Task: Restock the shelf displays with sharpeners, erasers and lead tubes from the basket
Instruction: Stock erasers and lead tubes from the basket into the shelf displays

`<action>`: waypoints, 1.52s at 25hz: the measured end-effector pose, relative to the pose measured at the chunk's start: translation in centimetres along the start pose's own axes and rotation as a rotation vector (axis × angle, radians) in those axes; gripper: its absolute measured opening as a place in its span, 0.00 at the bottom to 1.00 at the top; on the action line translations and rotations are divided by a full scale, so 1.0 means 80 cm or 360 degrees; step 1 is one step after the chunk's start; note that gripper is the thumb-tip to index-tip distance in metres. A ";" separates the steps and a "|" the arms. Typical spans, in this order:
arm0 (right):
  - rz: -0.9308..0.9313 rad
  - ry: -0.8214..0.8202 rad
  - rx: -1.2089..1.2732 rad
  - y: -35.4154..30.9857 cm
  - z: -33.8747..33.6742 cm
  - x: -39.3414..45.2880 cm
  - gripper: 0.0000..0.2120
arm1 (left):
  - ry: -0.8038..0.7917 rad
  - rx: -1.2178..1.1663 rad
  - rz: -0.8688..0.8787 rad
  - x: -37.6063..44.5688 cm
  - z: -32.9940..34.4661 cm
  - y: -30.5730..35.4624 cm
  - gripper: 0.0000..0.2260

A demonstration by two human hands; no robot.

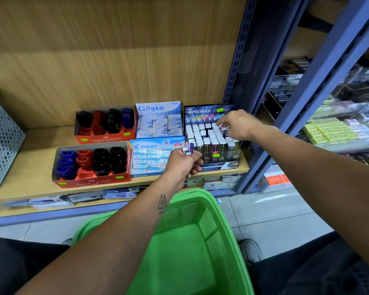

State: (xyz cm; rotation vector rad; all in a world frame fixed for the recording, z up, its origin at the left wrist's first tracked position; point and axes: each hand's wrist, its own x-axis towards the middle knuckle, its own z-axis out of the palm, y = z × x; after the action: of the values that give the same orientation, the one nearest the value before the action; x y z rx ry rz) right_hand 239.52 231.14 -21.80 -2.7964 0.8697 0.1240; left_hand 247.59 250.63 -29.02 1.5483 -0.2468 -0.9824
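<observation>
My left hand [182, 162] grips a small bundle of lead tubes [189, 148] in front of the Pilot eraser box [149, 158]. My right hand [237, 124] reaches over the black Hi-Polymer lead display [209, 135], its fingertips pinching a tube at the back right rows. The display is nearly full of white-capped tubes. A Campus eraser box [159, 121] stands behind the Pilot box. Two orange Faber-Castell sharpener boxes [92, 162] [106, 124] sit to the left. The green basket [179, 248] is below my arms, and what shows of its inside is bare.
The displays stand on a wooden shelf [30, 184] with a wood-grain back panel. A perforated metal bin [2, 145] is at the far left. A blue steel upright [290, 116] bounds the shelf on the right, with more stationery beyond it. Boxed stock lies on the lower shelf.
</observation>
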 end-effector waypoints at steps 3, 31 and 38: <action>0.0033 0.0086 -0.0023 0.001 -0.004 0.001 0.19 | -0.0001 -0.0006 0.0005 0.000 0.000 0.001 0.07; 0.0091 0.0695 0.0615 -0.029 0.017 0.045 0.11 | -0.0026 -0.0174 -0.0022 0.001 -0.007 0.013 0.14; -0.0013 0.0632 0.0307 -0.025 0.010 0.052 0.12 | -0.0356 -0.0565 -0.0177 -0.004 -0.010 0.034 0.05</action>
State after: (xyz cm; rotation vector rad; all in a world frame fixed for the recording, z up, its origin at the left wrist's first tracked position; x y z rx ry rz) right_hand 244.06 230.62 -22.79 -2.6802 0.8942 -0.5051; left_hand 248.95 250.77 -26.54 1.1394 -0.1333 -1.2176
